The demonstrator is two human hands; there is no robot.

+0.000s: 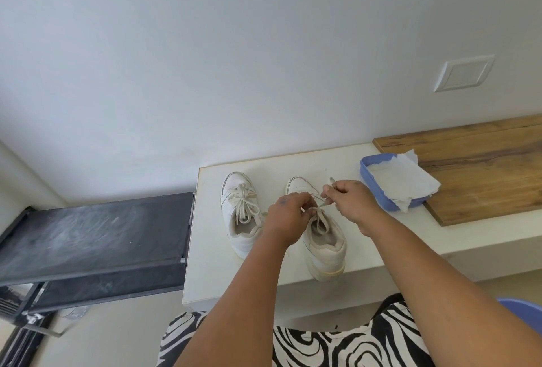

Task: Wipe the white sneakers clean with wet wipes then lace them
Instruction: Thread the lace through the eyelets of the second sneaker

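Note:
Two white sneakers stand side by side on a cream table, toes toward the wall. The left sneaker is laced and tied in a bow. Over the right sneaker, my left hand pinches a part of its lace near the tongue. My right hand pinches the other lace end, whose tip sticks up past my fingers. My hands hide the right sneaker's eyelets.
A blue tray holding white wipes sits to the right, partly on a wooden board. A dark shelf stands left of the table, lower down. A zebra-print cloth covers my lap. A wall plate is above.

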